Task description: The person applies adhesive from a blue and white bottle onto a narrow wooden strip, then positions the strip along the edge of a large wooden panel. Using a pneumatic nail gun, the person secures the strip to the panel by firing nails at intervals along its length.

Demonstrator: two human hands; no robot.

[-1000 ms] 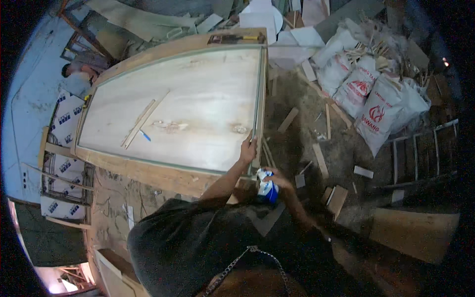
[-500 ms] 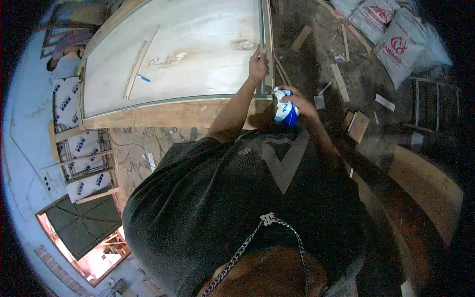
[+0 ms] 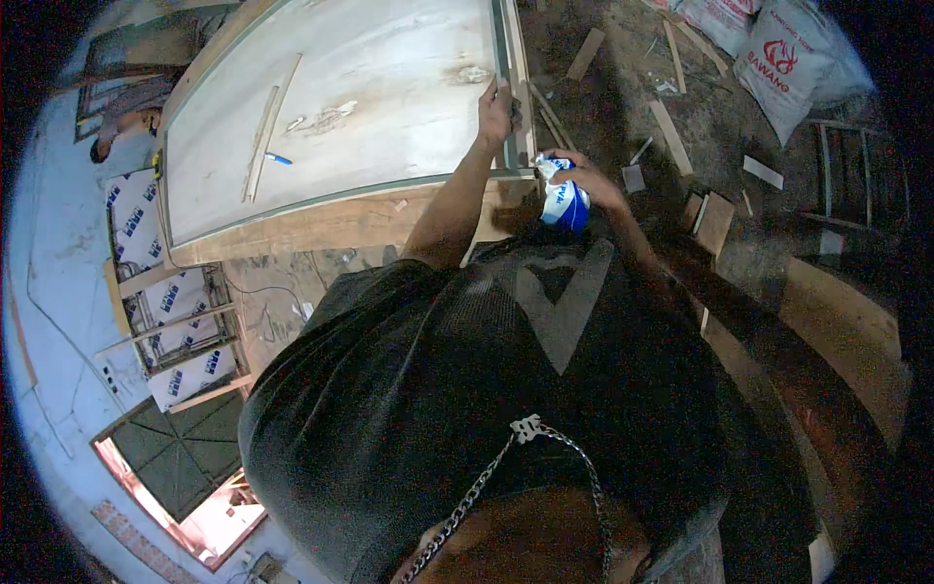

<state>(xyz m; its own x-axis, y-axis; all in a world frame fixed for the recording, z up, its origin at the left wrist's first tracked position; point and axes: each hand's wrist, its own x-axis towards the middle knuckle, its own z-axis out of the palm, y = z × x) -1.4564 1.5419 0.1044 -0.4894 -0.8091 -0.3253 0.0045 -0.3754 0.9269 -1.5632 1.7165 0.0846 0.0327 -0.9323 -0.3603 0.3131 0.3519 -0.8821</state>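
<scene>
My right hand [image 3: 588, 181] is wrapped around a crumpled blue-and-white glue pouch [image 3: 564, 202], held close to the near right corner of a large wooden-framed panel [image 3: 389, 117]. Fingers curled, my left hand [image 3: 497, 115] rests on the panel's right side, over the grey-green strip [image 3: 501, 39] that runs along the frame. What those fingers pinch, if anything, is hidden. A blue pen [image 3: 278, 159] and two thin wooden sticks [image 3: 265, 141] lie on the panel's pale, stained surface.
Wood offcuts [image 3: 671, 136] litter the floor to the right. White sacks [image 3: 788, 68] are piled at the far right, near a dark metal frame [image 3: 861, 175]. Another person [image 3: 126, 122] is at the far left. Printed boards [image 3: 136, 219] lean by the blue wall [image 3: 49, 263].
My left hand has shifted slightly toward me and left along with the whole view. The pouch stays in my right hand and sits a little higher in view.
</scene>
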